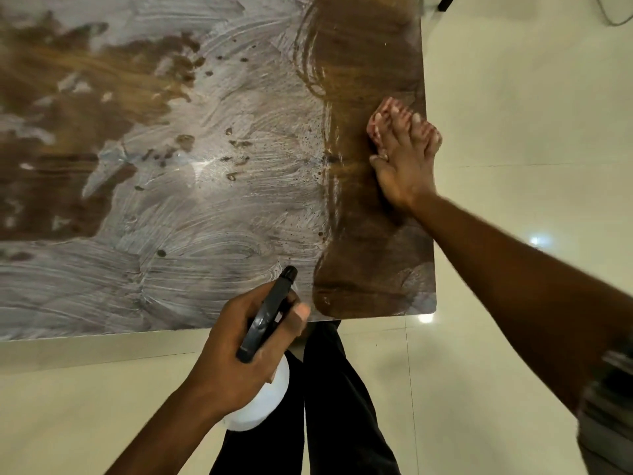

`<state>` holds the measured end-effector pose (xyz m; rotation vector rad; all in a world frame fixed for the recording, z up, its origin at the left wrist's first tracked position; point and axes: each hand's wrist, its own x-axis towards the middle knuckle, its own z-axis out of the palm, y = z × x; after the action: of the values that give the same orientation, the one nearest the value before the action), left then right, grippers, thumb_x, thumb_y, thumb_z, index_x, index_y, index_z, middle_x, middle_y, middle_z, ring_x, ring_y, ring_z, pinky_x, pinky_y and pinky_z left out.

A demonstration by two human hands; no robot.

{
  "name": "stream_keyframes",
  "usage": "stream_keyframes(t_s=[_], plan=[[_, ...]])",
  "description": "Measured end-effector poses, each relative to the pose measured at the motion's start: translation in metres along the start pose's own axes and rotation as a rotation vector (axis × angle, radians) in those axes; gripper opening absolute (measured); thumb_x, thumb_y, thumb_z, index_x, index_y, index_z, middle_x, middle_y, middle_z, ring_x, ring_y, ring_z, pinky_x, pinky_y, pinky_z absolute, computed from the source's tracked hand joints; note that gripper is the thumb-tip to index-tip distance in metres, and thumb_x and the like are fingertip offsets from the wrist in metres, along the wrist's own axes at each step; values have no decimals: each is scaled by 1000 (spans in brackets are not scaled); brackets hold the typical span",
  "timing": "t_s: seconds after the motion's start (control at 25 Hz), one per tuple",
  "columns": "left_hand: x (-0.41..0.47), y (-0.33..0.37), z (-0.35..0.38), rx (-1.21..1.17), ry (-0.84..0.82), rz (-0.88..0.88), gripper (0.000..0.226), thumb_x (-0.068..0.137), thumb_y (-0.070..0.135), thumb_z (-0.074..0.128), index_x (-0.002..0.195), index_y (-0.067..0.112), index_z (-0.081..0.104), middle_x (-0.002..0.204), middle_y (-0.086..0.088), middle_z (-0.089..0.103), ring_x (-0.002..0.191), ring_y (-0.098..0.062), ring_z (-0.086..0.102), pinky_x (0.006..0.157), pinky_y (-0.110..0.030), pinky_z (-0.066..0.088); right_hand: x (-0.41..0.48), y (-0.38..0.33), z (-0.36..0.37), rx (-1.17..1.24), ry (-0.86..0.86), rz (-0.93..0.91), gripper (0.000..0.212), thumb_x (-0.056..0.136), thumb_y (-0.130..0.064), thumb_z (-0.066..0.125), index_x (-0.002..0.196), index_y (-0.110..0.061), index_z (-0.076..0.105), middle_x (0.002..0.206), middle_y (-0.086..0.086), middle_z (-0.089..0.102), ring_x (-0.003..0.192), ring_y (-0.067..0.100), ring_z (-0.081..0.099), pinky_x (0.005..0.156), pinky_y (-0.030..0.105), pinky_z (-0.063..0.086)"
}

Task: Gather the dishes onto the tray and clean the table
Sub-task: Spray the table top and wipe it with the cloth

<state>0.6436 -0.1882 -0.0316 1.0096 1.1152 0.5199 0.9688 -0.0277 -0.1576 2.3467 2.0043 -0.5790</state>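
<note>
A brown wooden table fills the upper left of the head view, much of it covered in white foamy smears. My right hand presses flat on a pink cloth near the table's right edge, where a wiped brown strip runs. My left hand grips a spray bottle with a black trigger head and white body, held over the table's near edge with the nozzle pointing at the table. No dishes or tray are in view.
Cream floor tiles surround the table on the right and near side. My dark trouser legs stand below the table's near right corner. A dark furniture leg shows at the top right.
</note>
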Motion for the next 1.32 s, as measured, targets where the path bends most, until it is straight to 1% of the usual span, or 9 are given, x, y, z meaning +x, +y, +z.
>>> stream_keyframes(t_s=[0.2,0.4,0.56,0.64,0.72,0.88,1.08,1.16,1.32], plan=[[2,10,-13,33,-2,9,41,91,49,68,90,8,63,73,-35,54,36,-34,45,44,-29,43,-214,10,65,-231,-186,-554,69,112,-50,29,173,-30,5,182,0,-2,168,35,-4,131,66,-1],[6,11,-28,47,35,27,36,89,51,69,90,15,65,74,-35,58,38,-18,49,44,-25,44,-262,67,38,-125,-223,-330,64,113,-45,34,173,-29,15,182,-3,4,168,33,-1,134,53,-5],[7,6,-37,7,69,18,33,90,50,68,87,17,65,73,-35,56,36,-22,47,43,-26,42,-169,6,32,55,-91,12,69,109,-50,32,172,-30,11,180,-5,-12,166,26,-18,132,48,-18],[9,6,-40,4,69,5,29,90,50,67,82,22,65,73,-34,57,37,-23,47,43,-27,42,-115,-36,30,27,-80,10,72,107,-52,32,172,-33,9,176,-8,-18,165,27,-20,129,52,-23],[13,8,-46,12,88,0,32,90,52,67,80,22,64,75,-34,57,37,-25,47,44,-30,43,-93,-82,39,-43,-109,-164,72,107,-51,32,172,-34,5,176,-5,-16,165,32,-17,129,59,-20],[27,22,-60,14,144,9,35,89,52,68,76,20,63,67,-21,60,34,-26,47,43,-31,43,-174,-114,71,-225,-217,-594,79,101,-45,41,173,-29,9,182,3,6,166,40,6,127,74,9],[57,37,-75,21,102,13,45,90,55,68,78,12,61,67,-35,53,35,-29,48,43,-33,44,-196,-33,50,-375,-360,-1028,77,102,-50,50,171,-37,19,179,-7,19,166,29,18,131,60,-5],[73,43,-77,24,92,-2,54,91,56,68,81,4,58,59,-30,51,34,-26,50,44,-33,46,-137,-22,34,-389,-297,-938,82,99,-48,50,172,-36,16,180,-3,14,166,31,11,131,61,0],[96,49,-74,96,55,-35,58,92,54,67,81,-2,55,46,-4,46,34,-18,51,44,-37,47,14,-35,0,-93,-85,-373,72,106,-49,38,170,-41,5,182,-4,-2,168,28,-9,130,67,-1]])
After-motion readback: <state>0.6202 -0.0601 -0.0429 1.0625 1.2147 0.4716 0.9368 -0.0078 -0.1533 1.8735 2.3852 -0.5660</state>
